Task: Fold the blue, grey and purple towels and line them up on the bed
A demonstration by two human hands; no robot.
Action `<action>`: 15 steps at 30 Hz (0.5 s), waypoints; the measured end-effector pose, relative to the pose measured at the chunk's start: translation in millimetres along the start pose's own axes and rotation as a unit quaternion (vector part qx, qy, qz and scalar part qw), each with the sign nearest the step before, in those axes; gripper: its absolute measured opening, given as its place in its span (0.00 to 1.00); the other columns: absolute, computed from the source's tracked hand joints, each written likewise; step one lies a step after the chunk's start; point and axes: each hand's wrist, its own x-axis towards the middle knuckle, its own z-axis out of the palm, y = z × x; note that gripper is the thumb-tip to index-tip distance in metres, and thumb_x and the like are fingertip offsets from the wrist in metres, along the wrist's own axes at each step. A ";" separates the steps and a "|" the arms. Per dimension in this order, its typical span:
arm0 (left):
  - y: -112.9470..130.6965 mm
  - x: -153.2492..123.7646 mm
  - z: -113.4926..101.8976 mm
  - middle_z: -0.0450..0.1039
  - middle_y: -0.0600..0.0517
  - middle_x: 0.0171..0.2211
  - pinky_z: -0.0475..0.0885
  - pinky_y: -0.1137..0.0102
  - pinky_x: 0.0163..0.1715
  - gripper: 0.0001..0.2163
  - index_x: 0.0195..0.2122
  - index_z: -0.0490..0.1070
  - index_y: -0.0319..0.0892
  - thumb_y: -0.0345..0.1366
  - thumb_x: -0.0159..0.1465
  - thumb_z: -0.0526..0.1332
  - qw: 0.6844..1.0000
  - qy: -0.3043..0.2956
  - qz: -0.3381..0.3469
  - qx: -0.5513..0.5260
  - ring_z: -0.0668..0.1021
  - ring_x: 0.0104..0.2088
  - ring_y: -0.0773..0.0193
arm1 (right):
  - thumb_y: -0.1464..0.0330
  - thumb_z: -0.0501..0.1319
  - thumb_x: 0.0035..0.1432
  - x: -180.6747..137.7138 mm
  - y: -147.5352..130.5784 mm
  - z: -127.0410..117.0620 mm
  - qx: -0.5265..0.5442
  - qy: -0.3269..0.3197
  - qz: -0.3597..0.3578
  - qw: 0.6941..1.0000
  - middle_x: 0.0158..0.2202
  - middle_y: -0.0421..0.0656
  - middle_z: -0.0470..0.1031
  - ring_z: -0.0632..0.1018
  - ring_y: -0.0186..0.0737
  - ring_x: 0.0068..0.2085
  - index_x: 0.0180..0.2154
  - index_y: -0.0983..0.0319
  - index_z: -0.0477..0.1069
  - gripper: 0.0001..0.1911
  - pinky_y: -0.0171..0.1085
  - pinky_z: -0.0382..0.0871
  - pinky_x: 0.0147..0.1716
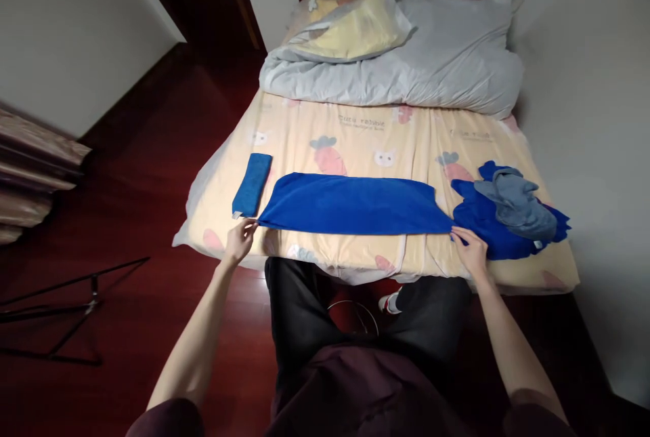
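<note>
A blue towel (355,205) is stretched lengthwise across the near part of the bed, its near edge raised a little. My left hand (241,239) pinches its near left corner, and my right hand (471,249) pinches the near right corner. Just beyond my left hand lies a narrow folded blue cloth (252,185) with a small pale tag at its near end. Beside my right hand is a crumpled heap of blue cloth (474,213), with a grey-blue cloth (525,203) bunched on top.
The bed (305,132) has a pale yellow sheet printed with carrots and animal faces. At its head lie a grey quilt (447,51) and a yellow pillow (355,30). A black metal stand (94,305) is on the dark red floor at left. A wall (599,118) rises at right.
</note>
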 end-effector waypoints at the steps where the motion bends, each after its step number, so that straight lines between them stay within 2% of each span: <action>1: -9.7 -6.5 6.0 0.81 0.40 0.42 0.78 0.57 0.48 0.15 0.43 0.74 0.40 0.44 0.66 0.55 0.999 -0.021 0.011 0.023 0.82 0.44 0.51 | 0.62 0.60 0.65 -11.6 7.9 10.0 -0.010 -0.023 0.010 1.000 0.44 0.51 0.85 0.85 0.49 0.46 0.37 0.62 0.83 0.15 0.49 0.79 0.54; 4: -26.8 -21.7 19.9 0.80 0.39 0.47 0.75 0.53 0.56 0.12 0.41 0.77 0.42 0.37 0.64 0.55 0.988 -0.074 0.092 0.095 0.78 0.53 0.47 | 0.66 0.58 0.64 -39.2 23.8 31.9 -0.058 -0.091 0.019 0.994 0.43 0.52 0.85 0.83 0.50 0.45 0.35 0.62 0.83 0.15 0.49 0.78 0.53; 7: -27.6 -29.1 28.0 0.78 0.39 0.52 0.71 0.51 0.60 0.14 0.43 0.79 0.44 0.30 0.63 0.54 0.964 -0.109 0.173 0.172 0.74 0.58 0.46 | 0.70 0.58 0.64 -53.3 26.8 40.2 -0.135 -0.122 -0.009 0.983 0.49 0.52 0.83 0.79 0.54 0.53 0.38 0.62 0.84 0.14 0.51 0.74 0.57; 10: -24.0 -28.3 29.9 0.79 0.39 0.49 0.73 0.53 0.56 0.16 0.44 0.80 0.44 0.29 0.64 0.53 0.944 -0.142 0.207 0.215 0.77 0.53 0.46 | 0.71 0.57 0.66 -57.0 23.2 38.5 -0.210 -0.128 -0.030 0.969 0.52 0.52 0.82 0.75 0.57 0.57 0.42 0.62 0.84 0.16 0.52 0.70 0.57; 15: -31.1 -27.8 18.2 0.79 0.39 0.38 0.75 0.56 0.47 0.17 0.40 0.83 0.44 0.29 0.62 0.53 0.944 -0.143 0.193 0.224 0.79 0.43 0.47 | 0.73 0.54 0.69 -65.4 21.1 27.9 -0.258 -0.179 -0.046 0.948 0.45 0.51 0.84 0.76 0.55 0.54 0.43 0.62 0.84 0.18 0.49 0.68 0.52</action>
